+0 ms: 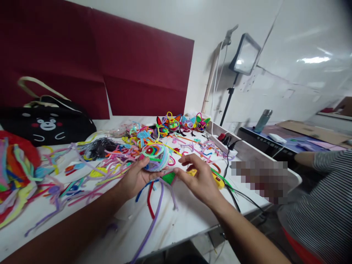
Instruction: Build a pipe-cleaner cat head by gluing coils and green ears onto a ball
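My left hand [137, 178] is closed around a ball [156, 157] wrapped in coloured pipe cleaners, with a red, green and orange patch on its upper face. Just to the right, my right hand [196, 178] has its thumb and fingers apart, curved toward the ball, with nothing visible between them. Beneath my right hand lies a yellow tool [218, 180], which looks like a glue gun, partly hidden. A green piece [168, 178] shows below the ball. Purple, red and blue pipe cleaners [151, 201] trail on the table under it.
Loose pipe cleaners [93, 176] cover the table's left side. Several finished pipe-cleaner animal heads [173, 123] stand at the back. A black bag [46, 123] sits at the left. A white-edged tray [261, 165], black cables [229, 161], a lamp [246, 55] and a person in a striped top [321, 205] are right.
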A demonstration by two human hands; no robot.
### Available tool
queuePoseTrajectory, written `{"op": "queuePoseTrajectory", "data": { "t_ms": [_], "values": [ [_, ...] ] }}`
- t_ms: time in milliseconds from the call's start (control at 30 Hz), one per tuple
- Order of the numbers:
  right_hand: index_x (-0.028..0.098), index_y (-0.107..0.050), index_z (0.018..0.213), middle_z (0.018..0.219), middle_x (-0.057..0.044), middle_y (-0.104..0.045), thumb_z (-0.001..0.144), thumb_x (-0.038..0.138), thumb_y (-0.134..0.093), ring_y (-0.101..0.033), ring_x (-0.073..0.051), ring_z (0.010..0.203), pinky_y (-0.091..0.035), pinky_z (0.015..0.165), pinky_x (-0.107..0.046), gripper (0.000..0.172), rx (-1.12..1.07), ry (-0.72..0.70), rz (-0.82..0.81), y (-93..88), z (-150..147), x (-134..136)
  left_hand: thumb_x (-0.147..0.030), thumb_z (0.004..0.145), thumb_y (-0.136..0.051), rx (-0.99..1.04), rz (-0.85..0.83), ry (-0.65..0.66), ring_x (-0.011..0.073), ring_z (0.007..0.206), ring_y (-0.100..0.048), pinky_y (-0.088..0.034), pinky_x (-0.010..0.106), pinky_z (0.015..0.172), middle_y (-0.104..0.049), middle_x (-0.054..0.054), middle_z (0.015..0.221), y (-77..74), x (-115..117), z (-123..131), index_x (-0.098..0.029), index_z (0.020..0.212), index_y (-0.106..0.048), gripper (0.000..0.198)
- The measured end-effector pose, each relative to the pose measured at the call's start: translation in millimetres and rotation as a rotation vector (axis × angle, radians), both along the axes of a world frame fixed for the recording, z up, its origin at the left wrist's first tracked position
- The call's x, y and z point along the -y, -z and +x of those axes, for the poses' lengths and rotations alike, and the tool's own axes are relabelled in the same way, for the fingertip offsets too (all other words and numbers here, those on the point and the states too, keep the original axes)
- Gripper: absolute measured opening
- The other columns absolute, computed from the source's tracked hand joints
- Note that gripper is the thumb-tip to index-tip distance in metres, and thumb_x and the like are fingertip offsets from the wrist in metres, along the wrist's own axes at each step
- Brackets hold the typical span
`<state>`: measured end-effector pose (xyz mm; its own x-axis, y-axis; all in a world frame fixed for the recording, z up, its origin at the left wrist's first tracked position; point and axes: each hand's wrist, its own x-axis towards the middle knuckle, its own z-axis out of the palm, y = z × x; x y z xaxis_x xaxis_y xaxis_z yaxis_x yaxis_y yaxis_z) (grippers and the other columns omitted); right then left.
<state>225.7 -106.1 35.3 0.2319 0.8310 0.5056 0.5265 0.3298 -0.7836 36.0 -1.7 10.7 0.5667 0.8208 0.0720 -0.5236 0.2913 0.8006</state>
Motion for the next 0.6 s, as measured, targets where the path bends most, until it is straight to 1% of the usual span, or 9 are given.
{"op": "queuePoseTrajectory", "data": {
  "t_ms": [100, 200, 267, 400, 600],
  "values": [
    [0.021, -0.065, 0.094, 0.097, -0.006, -0.069, 0.080, 0.044, -0.070, -0.064, -0.021, 0.086, -0.051, 0.075, -0.035, 0.028, -0.068, -0.015, 0.028, -0.7, -19, -10, -0.033, 0.073, -0.087, 0.025, 0.028, -0.017, 0.0265, 0.087, -0.078, -0.066, 0.036, 0.075, -0.081, 0.008, 0.101, 1.4, 0, 1, -0.019, 0.115, -0.071, 0.048],
    [0.021, -0.063, 0.093, 0.096, -0.006, -0.068, 0.080, 0.044, -0.070, -0.064, -0.021, 0.086, -0.051, 0.077, -0.036, 0.027, -0.106, 0.000, 0.036, -1.3, -26, -17, -0.034, 0.072, -0.087, 0.015, 0.043, -0.032, 0.0247, 0.085, -0.077, -0.066, 0.035, 0.074, -0.081, 0.008, 0.095, 2.2, 0, 1, -0.016, 0.108, -0.072, 0.042],
    [0.022, -0.062, 0.092, 0.094, -0.005, -0.068, 0.079, 0.044, -0.070, -0.064, -0.021, 0.086, -0.051, 0.076, -0.036, 0.027, -0.122, 0.006, 0.035, -0.5, -29, -21, -0.035, 0.071, -0.088, -0.002, 0.051, -0.044, 0.0243, 0.084, -0.076, -0.066, 0.035, 0.073, -0.081, 0.007, 0.094, 1.4, 1, 2, -0.015, 0.108, -0.071, 0.045],
    [0.022, -0.062, 0.091, 0.093, -0.004, -0.067, 0.079, 0.046, -0.072, -0.064, -0.021, 0.086, -0.052, 0.073, -0.034, 0.028, -0.152, 0.006, 0.028, 3.1, -31, -25, -0.034, 0.069, -0.090, -0.014, 0.063, -0.062, 0.0249, 0.087, -0.076, -0.065, 0.036, 0.074, -0.080, 0.007, 0.097, -1.7, 5, 3, -0.019, 0.123, -0.066, 0.061],
    [0.023, -0.062, 0.090, 0.090, -0.003, -0.067, 0.078, 0.045, -0.074, -0.064, -0.020, 0.082, -0.052, 0.071, -0.033, 0.028, -0.167, 0.020, 0.041, 7.9, -31, -32, -0.029, 0.076, -0.084, -0.013, 0.097, -0.063, 0.0281, 0.096, -0.075, -0.064, 0.039, 0.077, -0.079, 0.008, 0.109, 0.0, 5, 2, -0.024, 0.135, -0.059, 0.065]
  ]
}}
